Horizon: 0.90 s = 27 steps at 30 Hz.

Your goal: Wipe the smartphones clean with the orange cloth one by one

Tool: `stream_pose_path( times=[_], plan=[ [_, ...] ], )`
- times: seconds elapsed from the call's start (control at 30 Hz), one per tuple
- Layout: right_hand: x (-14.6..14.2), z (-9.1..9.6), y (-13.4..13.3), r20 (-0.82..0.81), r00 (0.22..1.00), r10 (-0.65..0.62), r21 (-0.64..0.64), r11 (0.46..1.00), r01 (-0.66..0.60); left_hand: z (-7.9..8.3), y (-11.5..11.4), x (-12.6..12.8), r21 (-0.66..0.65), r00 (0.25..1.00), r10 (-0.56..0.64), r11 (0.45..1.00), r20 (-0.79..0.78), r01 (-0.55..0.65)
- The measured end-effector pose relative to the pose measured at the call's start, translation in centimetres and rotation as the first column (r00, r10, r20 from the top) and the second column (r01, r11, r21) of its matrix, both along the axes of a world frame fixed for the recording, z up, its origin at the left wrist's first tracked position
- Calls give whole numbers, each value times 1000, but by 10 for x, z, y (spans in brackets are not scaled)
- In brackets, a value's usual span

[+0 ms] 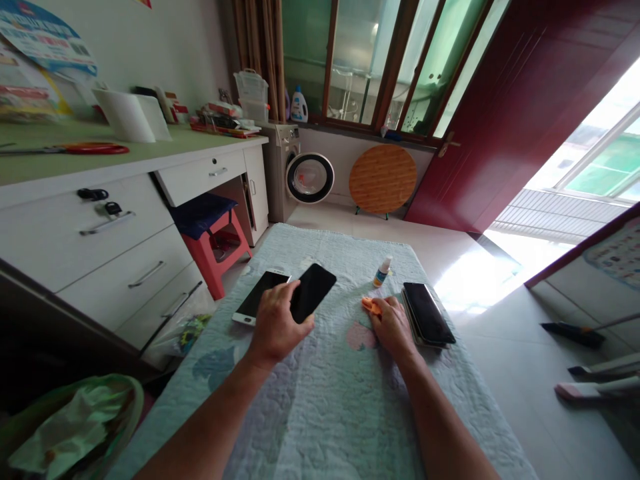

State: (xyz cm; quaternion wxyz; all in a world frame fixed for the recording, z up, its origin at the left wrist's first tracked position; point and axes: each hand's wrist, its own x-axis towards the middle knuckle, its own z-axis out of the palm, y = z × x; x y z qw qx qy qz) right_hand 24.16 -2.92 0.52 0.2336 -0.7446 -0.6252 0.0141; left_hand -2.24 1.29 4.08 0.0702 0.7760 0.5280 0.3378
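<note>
My left hand (281,320) is closed round the edges of a black smartphone (316,292), held tilted just above the cloth-covered table. Beneath and to its left lies a white-framed smartphone (256,300) with a dark screen, partly hidden by the hand. My right hand (393,327) rests on the table, its fingers closed on an orange cloth (371,306). Beyond it stands a small spray bottle (383,272) with a white cap. Right of that hand is a stack of phones (429,315), a black one on top.
A pale quilted cover (345,413) lies over the table. To the left stand a white desk (125,220) with drawers, a red stool (215,247) and a waste bin (135,400). A washing machine (280,173) with its door open and a round folded table (383,179) are at the back.
</note>
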Motion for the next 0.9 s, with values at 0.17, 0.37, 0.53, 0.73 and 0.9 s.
stream_pose_path(
  times=[0.17,0.37,0.53,0.73,0.9],
  plan=[
    [1,4,2,-221,974,-46,42,998,57,-14,-20,27,-143,987,-160,976,31,163],
    [-7,6,4,-660,749,-47,37,995,96,-24,-15,33,-183,987,-125,977,-99,106],
    [-17,10,3,-924,381,36,27,999,-29,-25,-14,29,-235,975,-123,969,-183,78],
    [-22,17,1,-943,331,37,26,999,-38,-20,-16,14,-334,955,-197,935,-222,115],
    [-26,10,1,-879,470,75,67,997,-35,-17,-16,9,-420,930,-333,874,-154,243]
  ],
)
